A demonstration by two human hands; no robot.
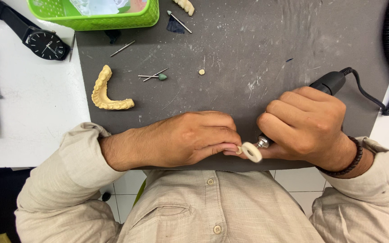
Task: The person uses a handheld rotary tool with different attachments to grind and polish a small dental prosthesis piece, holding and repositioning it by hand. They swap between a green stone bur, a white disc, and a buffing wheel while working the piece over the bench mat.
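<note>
while the right hand (pixel 305 128) grips a black handpiece (pixel 327 83) (white wheel (pixel 251 151)), left hand (pixel 190 137) pinches something tiny

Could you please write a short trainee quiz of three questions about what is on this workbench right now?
1. True or false: the right hand grips a corded rotary tool with a white wheel at its tip.
2. What lies on the white table beside the dark mat? A) wristwatch B) spoon C) scissors
3. Fill in: the left hand pinches a small piece against the ____.

Key: 1 true. 2 A, the wristwatch. 3 wheel.
</note>
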